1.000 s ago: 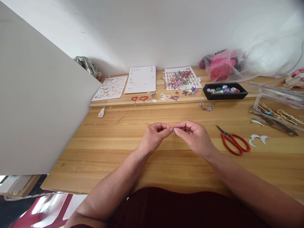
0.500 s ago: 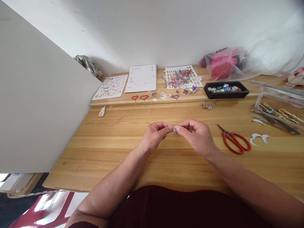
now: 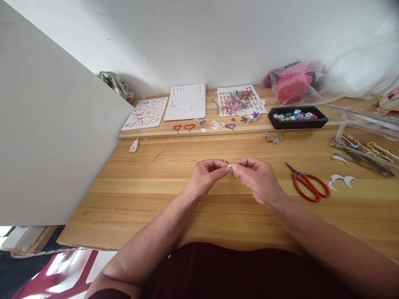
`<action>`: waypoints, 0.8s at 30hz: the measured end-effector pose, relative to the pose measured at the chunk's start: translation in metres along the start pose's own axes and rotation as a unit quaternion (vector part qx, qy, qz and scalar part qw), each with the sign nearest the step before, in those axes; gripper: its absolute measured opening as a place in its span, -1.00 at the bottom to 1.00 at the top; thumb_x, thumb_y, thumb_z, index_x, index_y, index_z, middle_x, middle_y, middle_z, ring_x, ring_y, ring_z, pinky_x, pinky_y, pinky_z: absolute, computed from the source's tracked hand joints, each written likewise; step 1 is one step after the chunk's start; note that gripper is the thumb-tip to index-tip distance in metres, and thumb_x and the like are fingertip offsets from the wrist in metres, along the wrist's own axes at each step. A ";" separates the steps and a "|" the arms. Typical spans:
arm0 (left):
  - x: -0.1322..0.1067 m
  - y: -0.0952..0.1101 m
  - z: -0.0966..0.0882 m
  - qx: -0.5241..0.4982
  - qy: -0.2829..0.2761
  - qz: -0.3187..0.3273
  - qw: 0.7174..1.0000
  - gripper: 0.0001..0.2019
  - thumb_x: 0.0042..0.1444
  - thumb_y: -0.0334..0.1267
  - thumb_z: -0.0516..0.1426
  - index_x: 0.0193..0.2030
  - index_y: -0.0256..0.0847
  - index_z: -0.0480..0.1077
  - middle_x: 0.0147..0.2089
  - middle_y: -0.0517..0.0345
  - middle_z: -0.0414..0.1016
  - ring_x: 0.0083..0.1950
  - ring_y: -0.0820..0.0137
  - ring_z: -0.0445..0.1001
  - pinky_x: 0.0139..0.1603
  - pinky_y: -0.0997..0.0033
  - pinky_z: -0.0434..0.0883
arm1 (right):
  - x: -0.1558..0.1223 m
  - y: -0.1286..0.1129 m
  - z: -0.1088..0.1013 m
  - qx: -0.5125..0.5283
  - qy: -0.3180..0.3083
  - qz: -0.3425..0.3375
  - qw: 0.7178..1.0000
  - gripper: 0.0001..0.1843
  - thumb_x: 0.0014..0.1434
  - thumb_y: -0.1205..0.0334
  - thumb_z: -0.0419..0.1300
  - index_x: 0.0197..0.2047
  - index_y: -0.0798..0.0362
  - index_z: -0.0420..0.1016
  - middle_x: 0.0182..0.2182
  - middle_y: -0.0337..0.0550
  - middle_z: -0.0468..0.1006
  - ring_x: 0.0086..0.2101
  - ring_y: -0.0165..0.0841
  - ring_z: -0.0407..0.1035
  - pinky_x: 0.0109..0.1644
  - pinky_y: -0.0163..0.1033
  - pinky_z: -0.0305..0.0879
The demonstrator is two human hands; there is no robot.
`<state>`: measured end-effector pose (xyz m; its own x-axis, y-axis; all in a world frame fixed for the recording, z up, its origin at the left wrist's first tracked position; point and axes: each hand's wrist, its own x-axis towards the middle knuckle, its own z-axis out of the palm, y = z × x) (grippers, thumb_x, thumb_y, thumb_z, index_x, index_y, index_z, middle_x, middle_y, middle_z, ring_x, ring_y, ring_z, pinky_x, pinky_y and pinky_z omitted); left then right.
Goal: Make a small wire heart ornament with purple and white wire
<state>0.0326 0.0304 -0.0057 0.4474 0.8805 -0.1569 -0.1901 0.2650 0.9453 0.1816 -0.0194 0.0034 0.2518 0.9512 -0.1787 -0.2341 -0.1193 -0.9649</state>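
Observation:
My left hand (image 3: 205,176) and my right hand (image 3: 257,178) meet over the middle of the wooden table (image 3: 149,199). Both are closed in a pinch, fingertips touching around a tiny pale piece (image 3: 229,166) between them. The piece is too small to name. A thin wire seems to stick up from the pinch. Red scissors (image 3: 308,187) lie on the table just right of my right hand.
White curved cut-outs (image 3: 341,180) lie beyond the scissors. A raised board at the back carries white template sheets (image 3: 186,101), red wire hearts (image 3: 183,128), coloured petals (image 3: 238,101) and a black tray of thread spools (image 3: 296,117). A glue tube (image 3: 134,145) lies left; a grey panel (image 3: 46,137) borders the left side.
My hands stay pinched together and shift slightly; the small pale piece shows more between the fingertips. The view has drifted a little.

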 end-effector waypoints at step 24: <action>0.002 0.000 -0.001 -0.025 0.005 -0.050 0.998 -0.73 -0.17 -0.15 0.41 -0.41 -0.29 0.54 -0.29 0.10 0.56 -0.49 0.62 0.14 -0.47 0.46 -0.01 | 0.001 0.004 0.001 0.049 -0.036 0.026 0.998 -0.68 -0.07 0.10 0.45 -0.51 0.08 0.43 -0.59 -0.29 0.43 -0.67 -0.61 0.01 -0.62 -0.34 -0.18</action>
<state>0.0323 0.0326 -0.0062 0.4578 0.8525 -0.2523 -0.1889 0.3706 0.9094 0.1804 -0.0184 -0.0007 0.1699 0.9627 -0.2104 -0.3373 -0.1438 -0.9304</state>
